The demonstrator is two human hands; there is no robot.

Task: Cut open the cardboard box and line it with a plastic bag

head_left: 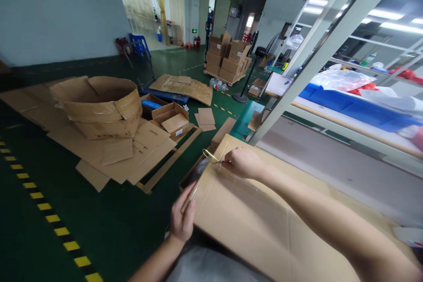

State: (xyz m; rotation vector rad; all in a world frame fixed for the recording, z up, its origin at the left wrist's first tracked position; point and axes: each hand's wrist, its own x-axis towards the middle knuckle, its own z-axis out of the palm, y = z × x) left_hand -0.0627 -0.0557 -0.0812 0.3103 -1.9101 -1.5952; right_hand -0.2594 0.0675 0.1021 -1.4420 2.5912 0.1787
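Right hand (243,163) is closed on slim, gold-coloured metal scissors (216,160), at the far corner of a long brown cardboard box (244,224). Scissors lie to that hand's left, looped end outward past the box's end, their long axis roughly in line with the clear-taped seam (243,181). Left hand (183,218) is clamped on the box's end edge, nearer the body; the right is clearly nearer the seam. Blade tips: cannot tell, hidden.

Cardboard box (251,220), partly beyond bottom edge.
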